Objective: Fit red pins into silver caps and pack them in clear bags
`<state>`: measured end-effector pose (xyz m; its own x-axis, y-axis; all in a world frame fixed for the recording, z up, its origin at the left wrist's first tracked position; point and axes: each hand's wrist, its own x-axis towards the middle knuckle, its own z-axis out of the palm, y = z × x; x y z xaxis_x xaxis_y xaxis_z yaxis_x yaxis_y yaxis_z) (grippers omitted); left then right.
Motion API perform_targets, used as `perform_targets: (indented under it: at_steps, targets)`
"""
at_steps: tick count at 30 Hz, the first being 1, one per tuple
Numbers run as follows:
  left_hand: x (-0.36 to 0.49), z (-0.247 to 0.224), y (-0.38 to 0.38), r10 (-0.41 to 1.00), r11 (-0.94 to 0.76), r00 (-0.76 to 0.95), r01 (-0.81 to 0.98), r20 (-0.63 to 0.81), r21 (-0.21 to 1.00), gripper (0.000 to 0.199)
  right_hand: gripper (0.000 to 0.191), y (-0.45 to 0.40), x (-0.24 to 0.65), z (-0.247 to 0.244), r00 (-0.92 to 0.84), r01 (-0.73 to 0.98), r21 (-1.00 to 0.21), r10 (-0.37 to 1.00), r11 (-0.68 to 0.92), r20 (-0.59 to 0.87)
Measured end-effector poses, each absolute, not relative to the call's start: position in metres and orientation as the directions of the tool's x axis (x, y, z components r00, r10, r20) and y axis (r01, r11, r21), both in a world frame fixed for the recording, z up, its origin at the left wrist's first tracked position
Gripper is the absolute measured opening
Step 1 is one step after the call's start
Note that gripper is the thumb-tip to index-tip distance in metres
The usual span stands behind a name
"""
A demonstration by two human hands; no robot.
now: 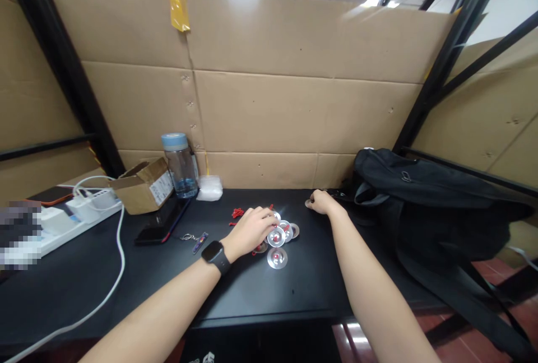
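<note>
Several small silvery cymbals (276, 237) with domed centres and bits of red cord lie overlapping on the black tabletop (311, 273). My left hand (251, 229), with a dark watch on its wrist, rests over the left side of this pile. Its fingers stretch across the discs, touching them, and the thumb is mostly hidden. One separate cymbal (277, 258) lies flat just in front of the pile. Farther back to the right, my right hand (323, 202) is closed at the edge of another small cymbal (309, 204), partly covered by the fingers.
Red cords (237, 213) and a keychain (200, 242) lie left of the pile. Beyond them are a dark phone-like slab (162, 223), a water bottle (180, 167), an open carton (143, 186) and a power strip (67, 228). A black bag (428, 200) occupies the right side; cardboard walls the back.
</note>
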<state>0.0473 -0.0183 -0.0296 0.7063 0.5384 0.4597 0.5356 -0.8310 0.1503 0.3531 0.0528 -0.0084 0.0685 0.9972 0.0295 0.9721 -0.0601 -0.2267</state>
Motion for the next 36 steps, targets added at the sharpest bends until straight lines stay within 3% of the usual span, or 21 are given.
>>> perform_targets:
  at_steps: [6,12,17,21,23,25,31,34,36]
  targets:
    - [0.04,-0.025,-0.014,0.606,-0.787,0.617,0.557,0.502,0.265,0.016,0.025,0.053,0.354,-0.007,0.1,0.979,-0.184,0.994,-0.09,0.044]
    - [0.018,-0.014,-0.003,0.68,-0.729,0.454,0.497,0.575,0.47,0.018,0.015,0.051,0.364,-0.006,0.09,0.971,-0.226,0.994,-0.073,0.065]
    - [0.012,-0.013,0.004,0.73,-0.682,0.36,0.44,0.581,0.584,0.018,0.033,0.043,0.355,0.006,0.059,0.957,-0.29,0.987,-0.014,0.148]
    - [0.016,-0.014,0.001,0.78,-0.624,0.345,0.363,0.522,0.692,0.016,0.041,0.033,0.311,0.016,-0.134,0.886,-0.405,0.962,0.224,0.238]
    - [0.018,-0.013,-0.002,0.785,-0.615,0.34,0.328,0.518,0.717,0.015,0.053,0.026,0.281,0.016,-0.395,0.62,-0.628,0.879,0.47,0.268]
    - [0.021,-0.012,-0.005,0.784,-0.618,0.313,0.303,0.536,0.726,0.019,0.064,0.019,0.251,0.013,-0.478,0.472,-0.7,0.823,0.536,0.308]
    - [0.022,-0.013,-0.004,0.811,-0.586,0.166,0.235,0.562,0.776,0.028,0.046,0.002,0.206,0.003,-0.512,0.531,-0.467,0.706,0.708,0.488]
    - [0.022,-0.016,-0.002,0.836,-0.549,0.118,0.184,0.536,0.815,0.028,0.039,0.0,0.202,0.001,-0.471,0.548,-0.439,0.697,0.712,0.541]
    - [0.022,-0.017,-0.001,0.842,-0.538,0.086,0.194,0.532,0.82,0.027,0.046,0.0,0.2,-0.001,-0.462,0.541,-0.431,0.683,0.723,0.566]
